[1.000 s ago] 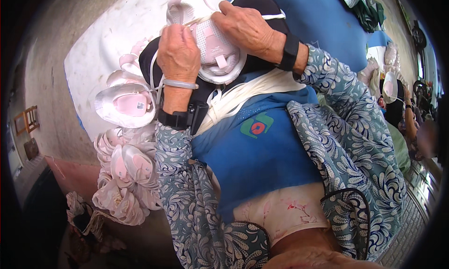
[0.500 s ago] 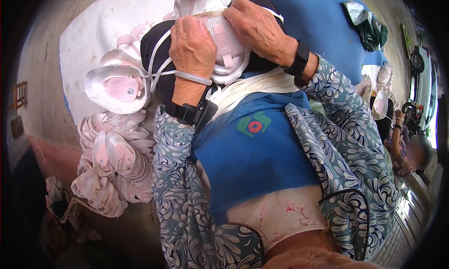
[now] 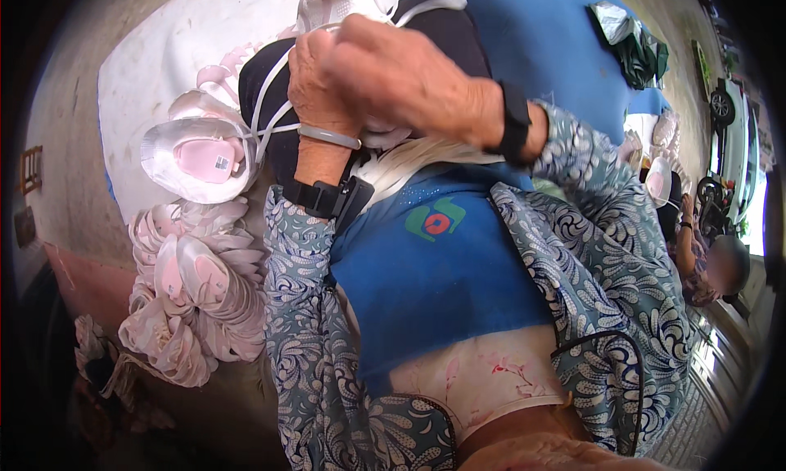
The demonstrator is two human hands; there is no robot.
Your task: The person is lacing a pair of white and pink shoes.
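A white and pale pink shoe upper (image 3: 337, 3) rests on dark cloth over my lap. White laces (image 3: 278, 129) trail from it, and one loose lace end (image 3: 434, 6) lies across the dark cloth to the right. My left hand (image 3: 319, 94), wearing a pale bangle, is closed at the upper's edge, its fingertips partly covered. Crossing over it is my right hand (image 3: 409, 74), curled and smeared by motion; whatever its fingers grip is hidden. A bundle of off-white laces (image 3: 417, 162) lies on my blue apron (image 3: 458, 283), just below the hands.
Another upper with a pink insole (image 3: 205, 158) sits left of my lap, above stacked pink and white uppers (image 3: 184, 283). White sheeting (image 3: 155, 62) and blue sheeting (image 3: 540, 45) cover the ground ahead. A green and white bag (image 3: 634, 49) and another person (image 3: 696, 258) are at the right.
My right hand has swung left from the upper's right side to over my left hand. The lace end at the right has shifted up and left.
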